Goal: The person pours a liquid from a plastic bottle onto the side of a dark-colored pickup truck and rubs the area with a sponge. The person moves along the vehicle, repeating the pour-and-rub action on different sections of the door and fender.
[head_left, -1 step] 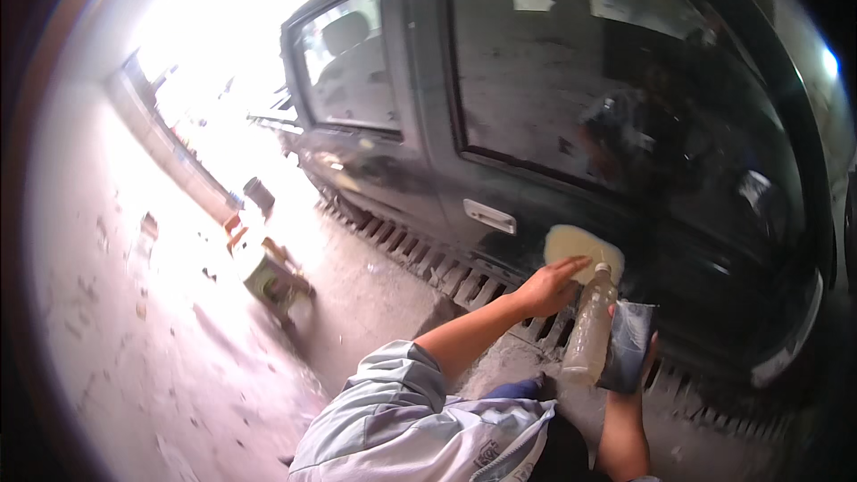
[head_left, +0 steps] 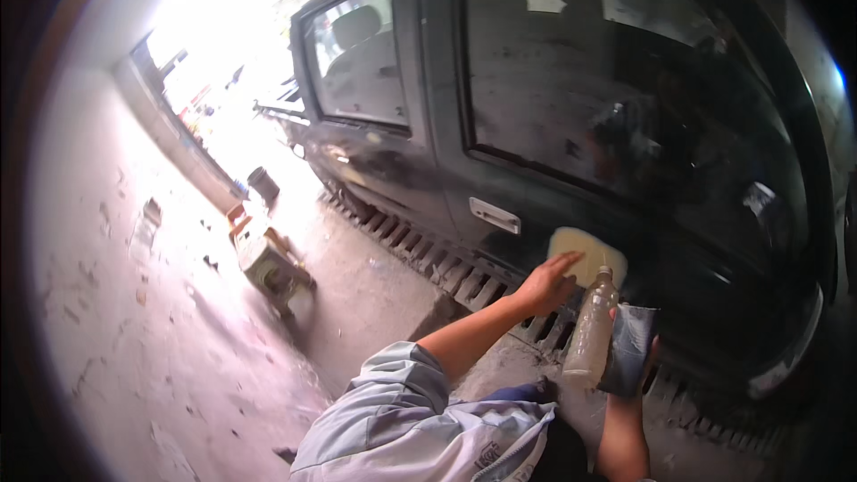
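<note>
My left hand (head_left: 546, 286) reaches to a pale, rounded patch of what looks like body filler (head_left: 607, 250) on the dark vehicle door (head_left: 500, 180). Its fingers are stretched out, with the tips over the patch, apparently touching it. My right hand (head_left: 653, 359) is closed around a dark, flat rectangular block (head_left: 632, 348), which looks like a sanding block. Against the block's left side is a clear plastic bottle (head_left: 591, 330) of cloudy liquid, tilted, its cap end toward the patch. The same hand seems to hold it, though most of the grip is hidden.
The pickup-like vehicle fills the right side, with a pale door handle (head_left: 494, 215) above the patch. A slotted floor grating (head_left: 402, 245) runs beside it. At left stand a small stool (head_left: 270, 261) and a dark bucket (head_left: 262, 184), near a stained pale wall (head_left: 116, 303).
The view has shifted slightly, moving the vehicle and stool a little right in the picture. My left fingertips sit slightly farther left and higher on the patch. The right hand's grip looks the same.
</note>
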Tool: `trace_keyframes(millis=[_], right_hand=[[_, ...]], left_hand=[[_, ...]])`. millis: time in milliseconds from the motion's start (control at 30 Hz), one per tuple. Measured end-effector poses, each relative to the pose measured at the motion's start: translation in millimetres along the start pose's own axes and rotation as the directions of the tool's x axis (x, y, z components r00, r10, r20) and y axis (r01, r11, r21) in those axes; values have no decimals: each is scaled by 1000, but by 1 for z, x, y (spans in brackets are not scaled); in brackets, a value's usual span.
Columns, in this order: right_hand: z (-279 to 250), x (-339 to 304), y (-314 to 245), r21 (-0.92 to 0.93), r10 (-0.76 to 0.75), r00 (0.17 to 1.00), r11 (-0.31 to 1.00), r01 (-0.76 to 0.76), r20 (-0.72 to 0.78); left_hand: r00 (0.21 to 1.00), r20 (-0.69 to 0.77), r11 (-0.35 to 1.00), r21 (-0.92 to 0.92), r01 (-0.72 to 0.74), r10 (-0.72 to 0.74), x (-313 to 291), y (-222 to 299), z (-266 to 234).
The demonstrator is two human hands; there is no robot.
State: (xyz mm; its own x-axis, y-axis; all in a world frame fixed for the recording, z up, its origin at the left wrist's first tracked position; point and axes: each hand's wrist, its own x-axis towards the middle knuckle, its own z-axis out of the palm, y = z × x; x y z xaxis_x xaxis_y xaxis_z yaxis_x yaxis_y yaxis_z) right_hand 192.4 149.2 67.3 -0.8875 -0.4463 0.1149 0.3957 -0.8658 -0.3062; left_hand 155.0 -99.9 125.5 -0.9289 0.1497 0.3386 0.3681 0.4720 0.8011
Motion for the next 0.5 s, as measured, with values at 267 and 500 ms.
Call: trace_keyframes(millis=[267,500], right_hand=[[31,15,-34,-147,198,976,967,-210,-87],[55,34,-77,-268,373,925,886,-380,-78]], left_hand=[[620,-785,878,292,380,-7,46,-98,43],[359,-933,916,175,360,37,131,-130,49]])
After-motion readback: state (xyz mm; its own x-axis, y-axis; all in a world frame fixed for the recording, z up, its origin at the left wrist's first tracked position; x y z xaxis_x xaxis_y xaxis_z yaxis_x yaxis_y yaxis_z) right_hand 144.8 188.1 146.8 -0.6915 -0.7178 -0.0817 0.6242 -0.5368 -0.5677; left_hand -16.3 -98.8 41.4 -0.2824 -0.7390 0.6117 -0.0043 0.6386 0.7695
